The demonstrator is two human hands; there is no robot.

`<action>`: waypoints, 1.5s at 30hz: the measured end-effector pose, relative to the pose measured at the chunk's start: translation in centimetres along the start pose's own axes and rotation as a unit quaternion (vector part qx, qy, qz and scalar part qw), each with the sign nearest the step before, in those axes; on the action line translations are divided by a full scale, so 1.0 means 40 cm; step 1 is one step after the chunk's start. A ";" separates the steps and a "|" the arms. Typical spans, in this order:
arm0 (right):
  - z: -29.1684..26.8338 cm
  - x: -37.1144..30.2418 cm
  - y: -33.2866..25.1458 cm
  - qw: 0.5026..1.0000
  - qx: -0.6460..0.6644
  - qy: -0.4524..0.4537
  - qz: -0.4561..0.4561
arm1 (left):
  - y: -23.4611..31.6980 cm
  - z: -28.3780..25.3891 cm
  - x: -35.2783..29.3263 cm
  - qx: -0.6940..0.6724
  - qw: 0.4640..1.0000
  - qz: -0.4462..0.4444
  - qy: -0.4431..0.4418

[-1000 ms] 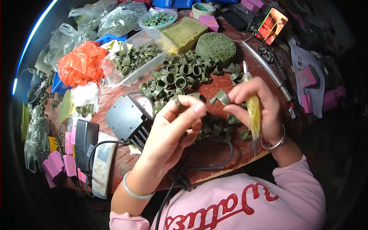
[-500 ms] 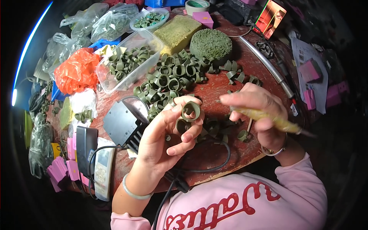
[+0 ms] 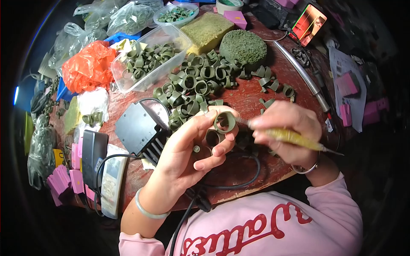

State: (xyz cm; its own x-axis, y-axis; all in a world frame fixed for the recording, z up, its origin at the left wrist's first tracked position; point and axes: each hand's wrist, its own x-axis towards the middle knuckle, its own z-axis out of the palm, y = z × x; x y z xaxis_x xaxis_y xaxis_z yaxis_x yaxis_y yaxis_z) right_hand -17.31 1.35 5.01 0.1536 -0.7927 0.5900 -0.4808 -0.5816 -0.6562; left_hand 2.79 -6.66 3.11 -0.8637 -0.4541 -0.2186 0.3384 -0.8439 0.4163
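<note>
My left hand (image 3: 185,147) is closed around olive-green rings that look like wax. A ring (image 3: 224,123) stands up between its thumb and fingers, its round opening facing up. A second green ring (image 3: 213,138) sits just below it among the fingers. My right hand (image 3: 290,128), a little blurred, grips a yellow-handled carving tool (image 3: 294,137) with thin metal ends. One end points left at the upper ring's edge; whether it touches I cannot tell. Beyond my hands lies a heap of similar green rings (image 3: 200,81).
A clear plastic box (image 3: 119,87) holds more rings. Behind the heap sit a green foam block (image 3: 243,48) and a yellowish sponge (image 3: 207,32). At left are a dark metal device (image 3: 139,128), an orange bag (image 3: 87,68) and a cable (image 3: 252,179). A metal tube (image 3: 297,70) lies at right.
My right hand has brought the tool leftward, its tip now beside the upper ring. My left hand still holds the rings. The whole view has shifted slightly.
</note>
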 end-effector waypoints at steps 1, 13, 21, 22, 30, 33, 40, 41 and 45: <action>-0.003 0.001 0.003 0.999 -0.047 0.021 0.015 | 0.000 -0.003 0.001 -0.007 1.000 -0.004 -0.001; 0.012 0.006 0.020 0.985 0.031 -0.078 0.148 | -0.025 0.015 -0.001 0.252 0.956 0.119 0.087; 0.014 -0.004 0.019 0.989 -0.007 -0.077 0.123 | -0.031 0.008 0.002 0.280 0.948 0.129 0.079; 0.014 -0.005 0.019 0.990 -0.024 -0.079 0.115 | -0.031 0.008 0.003 0.281 0.948 0.129 0.079; 0.020 -0.002 0.024 0.992 -0.026 -0.073 0.097 | -0.032 0.013 0.004 0.290 0.942 0.150 0.077; 0.014 -0.004 0.026 0.991 -0.030 -0.085 0.100 | -0.032 0.020 0.004 0.287 0.943 0.149 0.080; -0.027 -0.007 -0.012 1.000 0.000 0.000 0.026 | -0.021 0.014 -0.006 0.319 0.933 0.136 0.100; -0.018 -0.016 -0.015 0.999 0.046 0.016 0.014 | -0.024 0.012 -0.003 0.321 0.932 0.136 0.100; -0.014 -0.017 -0.023 0.970 0.149 0.025 0.191 | -0.018 0.014 0.005 0.233 0.953 0.167 0.095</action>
State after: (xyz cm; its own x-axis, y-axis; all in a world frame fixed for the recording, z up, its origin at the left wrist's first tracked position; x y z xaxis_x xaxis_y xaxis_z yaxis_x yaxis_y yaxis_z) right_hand -17.47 2.53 5.48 -0.0313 -0.9553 0.2939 -0.2216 -0.2801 -0.9340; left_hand 2.18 -5.96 3.25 -0.6384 -0.7562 -0.1437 0.3413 -0.4455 0.8277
